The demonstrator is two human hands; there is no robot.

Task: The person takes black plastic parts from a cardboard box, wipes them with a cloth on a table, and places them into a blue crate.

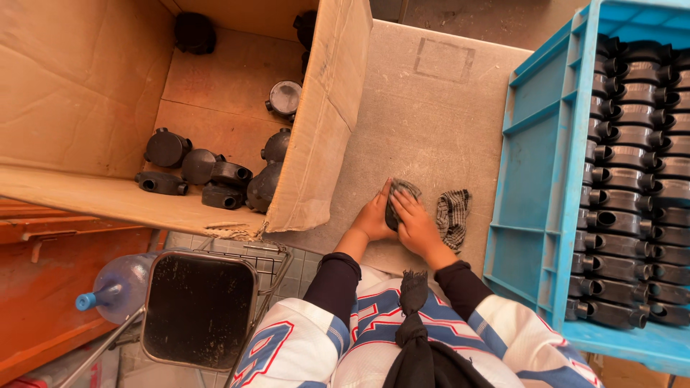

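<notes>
A black fitting [399, 201] was held on the grey table [431, 108], near the middle of its near edge, between both hands. The left hand [375, 215] was cupped against its left side; the right hand [417, 226] was laid over its top and right side, fingers curled about it. Both were closed on the part, which was largely hidden, so its exact shape could not be read. A checked rag [453, 214] lay just right of the right hand, touching the table; whether it touched the hand could not be told. Like parts lay loose in the cardboard box [323, 144] at far left, as round bodies with short tube stubs, and were packed in rows in the blue crate [539, 179] at right. Judged from these, the fitting was taken as moulded plastic: light, stiff, not fragile, smooth enough to slip when dusty. The round body was judged the surest hold, palm over the cap and fingers under the rim; the stubs offered a second hold for turning it. A metal chair [198, 309] and a water bottle [118, 286] stood near left.
</notes>
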